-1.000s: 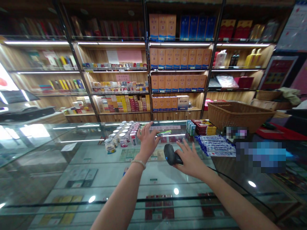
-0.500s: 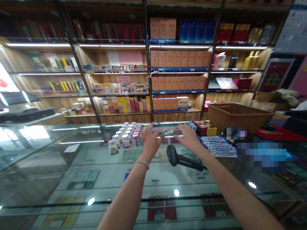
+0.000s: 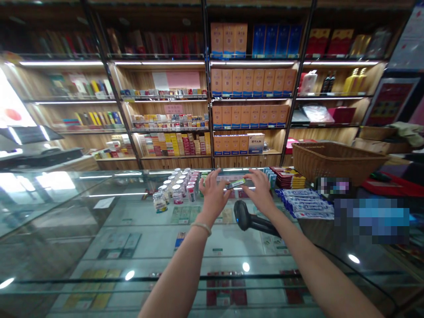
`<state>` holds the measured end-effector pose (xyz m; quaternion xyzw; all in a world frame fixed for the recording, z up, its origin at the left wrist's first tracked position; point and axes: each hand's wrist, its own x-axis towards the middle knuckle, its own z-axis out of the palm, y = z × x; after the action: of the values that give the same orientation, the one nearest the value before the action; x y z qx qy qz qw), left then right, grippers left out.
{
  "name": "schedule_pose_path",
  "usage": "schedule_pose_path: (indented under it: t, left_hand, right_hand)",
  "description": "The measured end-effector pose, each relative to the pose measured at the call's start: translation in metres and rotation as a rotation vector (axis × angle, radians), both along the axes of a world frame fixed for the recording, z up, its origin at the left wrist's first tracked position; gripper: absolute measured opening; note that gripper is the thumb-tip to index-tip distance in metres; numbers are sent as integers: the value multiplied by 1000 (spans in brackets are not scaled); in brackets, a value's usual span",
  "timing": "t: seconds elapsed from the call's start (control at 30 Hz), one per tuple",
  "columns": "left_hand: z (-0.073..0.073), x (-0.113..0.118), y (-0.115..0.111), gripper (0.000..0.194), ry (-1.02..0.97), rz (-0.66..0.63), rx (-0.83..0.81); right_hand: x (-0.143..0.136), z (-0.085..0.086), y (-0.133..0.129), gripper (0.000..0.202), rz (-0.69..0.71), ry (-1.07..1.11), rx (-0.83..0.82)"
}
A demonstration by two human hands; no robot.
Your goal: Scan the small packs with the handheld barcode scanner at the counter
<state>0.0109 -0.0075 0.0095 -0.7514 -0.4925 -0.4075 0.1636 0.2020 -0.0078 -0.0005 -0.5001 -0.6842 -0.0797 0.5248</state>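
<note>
A small green and white pack (image 3: pixel 236 183) lies between my two hands above the glass counter (image 3: pixel 159 260). My left hand (image 3: pixel 213 194) has its thumb at the pack's left end, its other fingers spread upward. At the pack's right end is my right hand (image 3: pixel 260 190), with thumb and fingertips around that end. Just below the hands a black barcode scanner (image 3: pixel 253 221) rests on the glass. Left of my left hand stand rows of small jars with white lids (image 3: pixel 177 193) and pink and white tubes (image 3: pixel 191 193).
Blue and white packets (image 3: pixel 306 204) lie right of my right hand, with red and yellow packs (image 3: pixel 288 177) behind. A wicker basket (image 3: pixel 334 163) stands at the right. Lit shelves of boxes (image 3: pixel 243 81) fill the back. The scanner's cable runs toward the lower right.
My right hand has closed in on the pack, whose right end it now reaches. The whole view has shifted slightly, so things appear a little further right.
</note>
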Motion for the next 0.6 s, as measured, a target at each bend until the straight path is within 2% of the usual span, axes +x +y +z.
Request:
schedule_pose_path:
  t: [0.4, 0.6]
  left_hand:
    - [-1, 9, -3, 15, 47, -28, 2]
    - [3, 12, -7, 38, 4, -21, 42]
  right_hand:
    - [-9, 11, -17, 15, 2, -54, 74]
    - [-8, 14, -21, 14, -31, -72, 92]
